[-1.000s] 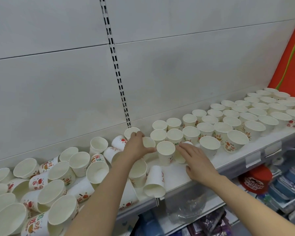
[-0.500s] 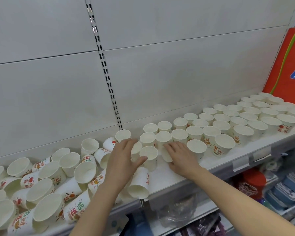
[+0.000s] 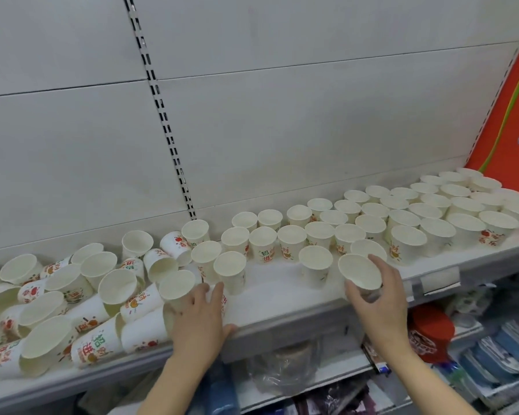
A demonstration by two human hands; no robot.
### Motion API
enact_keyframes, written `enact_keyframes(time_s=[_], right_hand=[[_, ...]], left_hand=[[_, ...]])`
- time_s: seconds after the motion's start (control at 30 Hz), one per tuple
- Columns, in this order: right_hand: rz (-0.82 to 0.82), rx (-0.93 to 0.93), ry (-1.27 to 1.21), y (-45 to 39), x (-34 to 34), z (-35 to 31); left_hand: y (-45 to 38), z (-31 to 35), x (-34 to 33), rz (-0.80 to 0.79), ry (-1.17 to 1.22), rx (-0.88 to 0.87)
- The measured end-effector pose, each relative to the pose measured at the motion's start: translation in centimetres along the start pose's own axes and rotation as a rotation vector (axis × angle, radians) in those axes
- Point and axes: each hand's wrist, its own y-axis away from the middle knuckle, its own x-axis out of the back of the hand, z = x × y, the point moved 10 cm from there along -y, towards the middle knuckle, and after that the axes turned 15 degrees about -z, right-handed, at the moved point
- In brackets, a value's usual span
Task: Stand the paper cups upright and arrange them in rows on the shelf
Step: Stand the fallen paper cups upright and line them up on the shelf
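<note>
Both hands have dropped toward the shelf (image 3: 282, 313) front: right hand (image 3: 378, 298) now curls round a tilted cup (image 3: 359, 275), lower right of centre; left hand (image 3: 201, 319) lies fairly flat, fingers on a toppled cup (image 3: 177, 290). Step: filling the front row. Next, likely set it upright beside the rows (image 3: 402, 217).

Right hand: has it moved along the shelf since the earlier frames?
Yes. The right hand has moved rightward and toward the shelf's front edge, away from the slotted upright, now gripping a paper cup.
</note>
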Motion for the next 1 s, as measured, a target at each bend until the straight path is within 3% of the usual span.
enact_keyframes(time_s=[0.13,0.27,0.43,0.6,0.8,0.9,1.0], right_hand=[[-0.054,-0.04,0.074,-1.7,-0.2,1.7],[-0.06,-0.025,0.195,-3.0,-1.2,1.8],[-0.141,0.008,0.404,-4.2,-3.0,1.8],[-0.146,0.046,0.526,-5.5,-3.2,1.1],[-0.199,0.074,0.578,-5.1,-4.1,1.9],[-0.108,0.217,0.576,-4.2,-3.4,0.7],[-0.038,0.423,0.509,-3.1,-3.5,-2.7]], left_hand=[[0.7,0.9,2.9,0.055,0.105,0.024],[-0.1,5.2,4.5,0.061,0.283,-0.105],[-2.2,11.6,4.1,0.051,0.247,-0.305],[-4.3,14.4,3.4,0.045,0.076,-0.329],[-3.9,13.4,1.6,0.076,0.108,-0.311],[-2.4,11.8,2.9,0.206,0.201,-0.345],[-2.1,7.0,4.6,0.352,0.323,-0.213]])
